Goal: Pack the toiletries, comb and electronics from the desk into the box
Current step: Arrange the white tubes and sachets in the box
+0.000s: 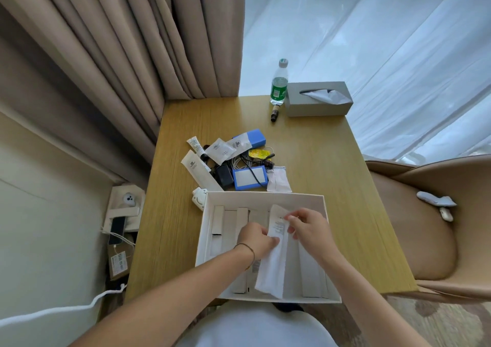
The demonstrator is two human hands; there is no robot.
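Left hand (256, 237): fingers curled, pinching long white paper sachet (273, 256) at mid-length. Right hand (308, 227): fingertips pinching same sachet near top edge. Sachet flat, matte, slanted over open white cardboard box (265, 196), rectangular, holding slim white cartons. At 12 o'clock of box, on wood-grain desk (332, 160): white tube (195, 145), paper packets, tangled cables, two blue rectangular devices (249, 177).
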